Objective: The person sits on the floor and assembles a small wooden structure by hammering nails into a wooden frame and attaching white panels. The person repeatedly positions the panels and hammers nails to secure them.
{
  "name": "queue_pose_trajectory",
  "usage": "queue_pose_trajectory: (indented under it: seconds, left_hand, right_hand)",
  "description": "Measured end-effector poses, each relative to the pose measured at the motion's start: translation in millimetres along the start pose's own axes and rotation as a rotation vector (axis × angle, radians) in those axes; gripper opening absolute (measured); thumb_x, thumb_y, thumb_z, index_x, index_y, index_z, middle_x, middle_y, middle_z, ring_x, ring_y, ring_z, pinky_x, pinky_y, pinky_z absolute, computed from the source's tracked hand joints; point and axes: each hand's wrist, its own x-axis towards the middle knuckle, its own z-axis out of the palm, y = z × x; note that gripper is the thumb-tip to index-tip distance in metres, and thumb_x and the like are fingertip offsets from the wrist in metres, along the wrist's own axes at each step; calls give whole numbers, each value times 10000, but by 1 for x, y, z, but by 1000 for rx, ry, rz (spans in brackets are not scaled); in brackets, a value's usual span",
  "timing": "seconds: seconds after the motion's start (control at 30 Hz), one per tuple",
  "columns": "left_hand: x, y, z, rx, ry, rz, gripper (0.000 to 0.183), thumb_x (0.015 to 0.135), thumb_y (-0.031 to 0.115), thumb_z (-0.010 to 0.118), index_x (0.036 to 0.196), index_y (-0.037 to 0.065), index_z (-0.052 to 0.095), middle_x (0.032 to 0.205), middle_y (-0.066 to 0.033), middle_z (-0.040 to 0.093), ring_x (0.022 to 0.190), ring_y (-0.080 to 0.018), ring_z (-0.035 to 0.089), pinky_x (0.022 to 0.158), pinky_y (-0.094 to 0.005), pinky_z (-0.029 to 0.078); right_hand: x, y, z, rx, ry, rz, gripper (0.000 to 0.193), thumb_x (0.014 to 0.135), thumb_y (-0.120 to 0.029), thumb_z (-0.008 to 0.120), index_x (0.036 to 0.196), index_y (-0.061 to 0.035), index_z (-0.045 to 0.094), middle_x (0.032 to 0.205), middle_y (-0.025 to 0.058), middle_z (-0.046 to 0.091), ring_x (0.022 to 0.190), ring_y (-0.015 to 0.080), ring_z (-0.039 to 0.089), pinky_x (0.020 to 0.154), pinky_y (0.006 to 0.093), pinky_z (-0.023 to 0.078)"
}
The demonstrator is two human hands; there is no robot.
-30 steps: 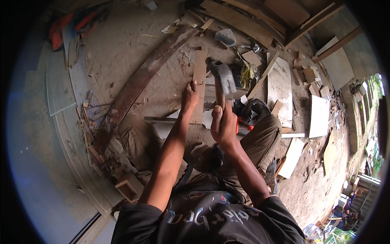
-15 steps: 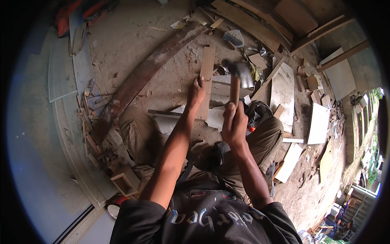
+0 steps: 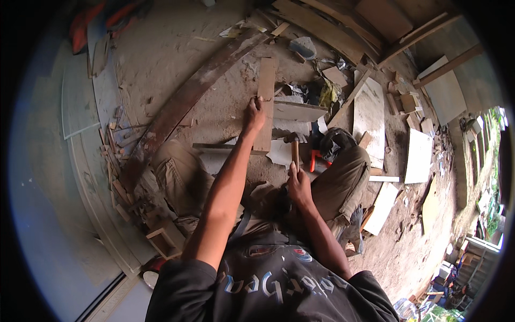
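Observation:
My right hand (image 3: 299,185) is closed round the wooden handle of a claw hammer (image 3: 295,153). The hammer's head is up, low in front of my right knee. With closed fingers, my left hand (image 3: 255,114) grips the left edge of a long narrow wooden board (image 3: 265,80). A small, thin dark mark or piece shows on the board by its fingertips; too small to name. Another plank (image 3: 299,111) juts out to the right from the board, and a darker strip (image 3: 228,149) crosses near its lower end.
A long curved dark beam (image 3: 182,107) lies on the dirt floor to the left. Orange-red handle (image 3: 313,160) and a black bag (image 3: 338,144) are by my right knee. White panels (image 3: 418,156) and wood scraps (image 3: 410,103) lie to the right; boards (image 3: 322,27) are at the back.
My right hand has lowered the hammer from over the jutting plank, toward me and slightly left. The left hand stays on the board, which appears shifted slightly left in the picture.

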Motion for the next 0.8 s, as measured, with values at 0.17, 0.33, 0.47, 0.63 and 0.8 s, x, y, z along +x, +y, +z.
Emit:
queue_pose_trajectory:
  seconds: [0.17, 0.33, 0.47, 0.63, 0.8]
  left_hand:
    - [-14, 11, -38, -102, -30, 57, 502, 1001, 435, 378, 1136, -11, 565, 1046, -252, 627, 977, -419, 598, 824, -443, 465]
    - [-22, 33, -116, -446, -16, 187, 532, 1021, 457, 327, 1138, 4, 580, 989, -138, 622, 936, -222, 560, 850, -338, 432]
    - [-18, 47, -173, -773, -277, 55, 514, 1022, 450, 289, 1224, 54, 547, 773, -66, 588, 595, -148, 567, 538, -276, 486]
    - [-40, 92, -187, -925, -362, 174, 548, 993, 516, 303, 1272, 78, 478, 549, -28, 511, 328, -108, 457, 286, -235, 388]
    - [-55, 102, -180, -951, -433, 178, 638, 937, 624, 346, 1253, 83, 469, 558, -44, 530, 345, -117, 474, 311, -225, 410]
  right_hand:
    - [-4, -26, -22, 125, 305, -223, 301, 961, -326, 576, 898, -32, 589, 693, -22, 496, 640, 71, 447, 553, 251, 376]
    - [-8, -59, -82, 454, 556, -378, 276, 973, -302, 559, 844, -58, 547, 663, -21, 510, 540, 46, 444, 451, 214, 334]
    - [-36, -123, -105, 522, 530, -247, 389, 967, -454, 503, 835, -92, 562, 618, -24, 514, 419, 32, 393, 356, 194, 272]
    - [-64, -155, -113, 557, 386, -192, 484, 967, -525, 445, 938, -67, 596, 658, 13, 589, 400, 38, 358, 334, 200, 251]
    - [-73, -169, -111, 692, 240, -258, 506, 972, -534, 419, 1071, -61, 568, 978, 95, 698, 712, 52, 553, 623, 173, 411]
